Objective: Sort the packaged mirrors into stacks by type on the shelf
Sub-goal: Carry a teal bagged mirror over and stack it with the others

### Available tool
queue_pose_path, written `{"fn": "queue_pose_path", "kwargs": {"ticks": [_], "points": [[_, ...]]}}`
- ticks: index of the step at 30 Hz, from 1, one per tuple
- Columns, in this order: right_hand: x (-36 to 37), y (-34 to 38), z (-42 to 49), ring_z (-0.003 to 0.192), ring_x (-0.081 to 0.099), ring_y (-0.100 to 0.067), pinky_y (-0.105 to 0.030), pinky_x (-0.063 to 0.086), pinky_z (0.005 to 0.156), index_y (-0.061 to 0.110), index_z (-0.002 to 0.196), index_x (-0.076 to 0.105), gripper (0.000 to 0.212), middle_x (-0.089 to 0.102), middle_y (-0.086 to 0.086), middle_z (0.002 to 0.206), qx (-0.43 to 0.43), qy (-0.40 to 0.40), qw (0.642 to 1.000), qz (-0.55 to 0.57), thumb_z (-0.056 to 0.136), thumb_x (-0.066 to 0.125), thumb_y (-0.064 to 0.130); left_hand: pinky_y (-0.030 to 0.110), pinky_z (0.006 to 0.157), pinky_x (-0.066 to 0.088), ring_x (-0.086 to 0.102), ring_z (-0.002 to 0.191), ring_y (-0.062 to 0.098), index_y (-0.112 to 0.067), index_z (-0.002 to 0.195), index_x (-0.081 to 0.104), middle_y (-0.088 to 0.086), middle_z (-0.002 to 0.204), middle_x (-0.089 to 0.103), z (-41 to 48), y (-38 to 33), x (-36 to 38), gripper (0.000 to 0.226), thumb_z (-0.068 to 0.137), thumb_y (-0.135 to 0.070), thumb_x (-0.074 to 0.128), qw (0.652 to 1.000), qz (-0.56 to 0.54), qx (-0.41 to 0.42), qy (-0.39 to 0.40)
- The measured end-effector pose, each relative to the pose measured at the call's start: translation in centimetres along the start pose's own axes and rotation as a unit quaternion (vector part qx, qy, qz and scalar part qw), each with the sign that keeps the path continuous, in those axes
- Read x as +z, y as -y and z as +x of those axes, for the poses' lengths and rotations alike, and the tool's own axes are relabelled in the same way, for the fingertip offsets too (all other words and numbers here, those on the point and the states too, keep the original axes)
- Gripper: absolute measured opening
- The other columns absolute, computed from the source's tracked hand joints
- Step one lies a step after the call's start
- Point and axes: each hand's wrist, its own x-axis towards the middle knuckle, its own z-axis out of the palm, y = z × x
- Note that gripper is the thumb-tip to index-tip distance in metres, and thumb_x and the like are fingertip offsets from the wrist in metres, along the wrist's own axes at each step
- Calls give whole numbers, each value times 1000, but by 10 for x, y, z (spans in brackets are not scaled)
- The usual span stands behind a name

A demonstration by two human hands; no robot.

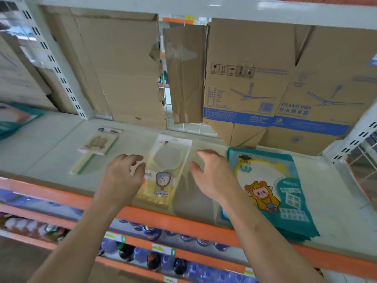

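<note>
A round hand mirror in a clear yellow-green package [165,170] lies flat in the middle of the pale shelf [51,152]. My left hand [122,176] hovers at its left edge, fingers loosely curled and holding nothing. My right hand [212,172] hovers just right of it, fingers relaxed, also empty. Further back on the left lies a beige and green packaged mirror with a handle [95,148]. To the right lies a stack of teal packages with a cartoon child in yellow [271,188], overhanging the shelf's front edge.
Flattened cardboard, including ceiling-fan boxes [285,88], lines the back of the shelf. An orange rail [163,219] fronts the shelf. Bottles [155,260] fill the shelf below. A white slotted upright [59,72] stands at the left and another at the right.
</note>
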Motion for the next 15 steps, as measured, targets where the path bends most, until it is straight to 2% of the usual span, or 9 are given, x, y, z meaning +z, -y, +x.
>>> {"fn": "queue_pose_path", "kwargs": {"ticks": [6, 9, 13, 15], "points": [[32, 56, -3, 121, 50, -25, -35, 38, 103, 8, 128, 54, 41, 58, -10, 128, -23, 19, 1000, 9, 94, 48, 30, 37, 83, 43, 57, 83, 27, -12, 109, 68, 8, 103, 64, -21, 52, -37, 24, 88, -19, 61, 1000, 9, -28, -2], [48, 84, -6, 114, 54, -29, -38, 42, 98, 6, 120, 58, 36, 59, -13, 122, -28, 32, 999, 11, 93, 49, 29, 38, 85, 43, 56, 80, 26, -9, 108, 69, 10, 103, 64, -29, 80, -58, 23, 87, -16, 62, 999, 19, -39, -9], [76, 120, -8, 104, 56, -32, -40, 45, 88, 8, 101, 60, 25, 61, -11, 106, -37, 37, 999, -6, 92, 49, 29, 43, 89, 45, 60, 98, 35, -6, 106, 69, 14, 102, 66, -41, 115, -87, 22, 87, -15, 64, 997, 38, -55, -32], [91, 139, -11, 108, 54, -31, -39, 44, 89, 8, 105, 60, 28, 61, -10, 110, -52, 41, 998, -21, 92, 49, 30, 44, 90, 44, 60, 100, 36, -5, 106, 69, 16, 103, 66, -47, 133, -102, 26, 88, -21, 60, 996, 45, -70, -43]]}}
